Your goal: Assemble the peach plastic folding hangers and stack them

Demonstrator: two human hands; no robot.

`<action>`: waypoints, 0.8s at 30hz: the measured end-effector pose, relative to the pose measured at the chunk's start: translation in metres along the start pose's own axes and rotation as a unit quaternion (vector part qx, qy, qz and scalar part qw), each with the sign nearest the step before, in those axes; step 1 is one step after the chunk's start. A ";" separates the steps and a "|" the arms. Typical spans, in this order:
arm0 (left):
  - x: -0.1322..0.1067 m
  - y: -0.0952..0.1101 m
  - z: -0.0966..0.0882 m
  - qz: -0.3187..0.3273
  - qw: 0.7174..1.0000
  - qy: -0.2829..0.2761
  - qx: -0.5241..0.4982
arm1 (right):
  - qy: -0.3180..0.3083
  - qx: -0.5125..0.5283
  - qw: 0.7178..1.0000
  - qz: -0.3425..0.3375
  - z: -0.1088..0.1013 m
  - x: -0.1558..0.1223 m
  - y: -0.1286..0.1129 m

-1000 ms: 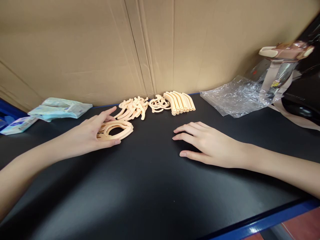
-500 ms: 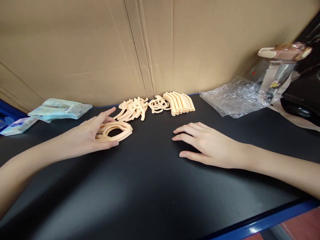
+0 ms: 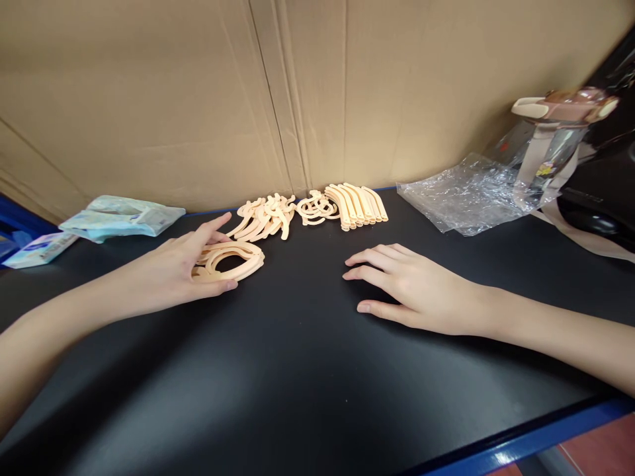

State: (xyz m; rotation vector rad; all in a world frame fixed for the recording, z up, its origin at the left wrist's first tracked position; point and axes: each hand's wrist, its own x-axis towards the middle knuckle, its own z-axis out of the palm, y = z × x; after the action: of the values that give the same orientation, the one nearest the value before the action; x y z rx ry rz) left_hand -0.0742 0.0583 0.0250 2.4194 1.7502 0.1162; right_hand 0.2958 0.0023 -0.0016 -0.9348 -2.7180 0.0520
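My left hand (image 3: pixel 186 268) lies on the black table (image 3: pixel 297 383), thumb and fingers closed round a small stack of peach plastic loop pieces (image 3: pixel 237 259). My right hand (image 3: pixel 409 287) rests palm down on the table to the right, fingers stretched flat, holding nothing. Behind the stack, by the cardboard wall, lie a heap of peach hooked pieces (image 3: pixel 262 219), a cluster of small ring pieces (image 3: pixel 315 207) and a neat row of curved tube pieces (image 3: pixel 358 203).
A cardboard wall (image 3: pixel 317 92) stands at the back. Light blue packets (image 3: pixel 124 216) lie at far left. A crumpled clear plastic bag (image 3: pixel 464 195) and a drinking bottle with a strap (image 3: pixel 555 142) sit at right. The table's blue front edge (image 3: pixel 520 446) runs at lower right.
My left thumb has shifted slightly along the stack of loop pieces. The right hand has stayed in place.
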 end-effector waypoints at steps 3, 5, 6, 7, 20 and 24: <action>-0.002 -0.002 0.001 0.012 1.000 0.017 0.002 | -0.001 0.000 1.000 0.002 -0.001 0.000 -0.001; -0.002 -0.005 0.002 0.017 1.000 0.020 0.000 | -0.001 0.000 1.000 0.001 -0.001 0.000 -0.001; -0.002 -0.007 0.002 0.019 1.000 0.018 -0.002 | 0.000 0.000 1.000 0.001 0.000 0.000 -0.001; -0.002 -0.008 0.002 0.018 1.000 0.016 -0.004 | 0.001 0.000 1.000 0.000 0.000 0.000 -0.001; -0.007 0.063 0.029 0.152 0.959 0.195 0.139 | 0.000 -0.004 1.000 0.001 0.000 0.001 -0.002; 0.003 0.078 0.043 0.181 0.941 0.209 0.194 | 0.003 -0.007 1.000 -0.001 0.000 0.000 -0.002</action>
State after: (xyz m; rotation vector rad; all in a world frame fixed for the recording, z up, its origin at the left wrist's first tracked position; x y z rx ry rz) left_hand 0.0066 0.0336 -0.0040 3.1906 1.5604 0.3860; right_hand 0.2939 0.0006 -0.0015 -0.9351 -2.7164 0.0285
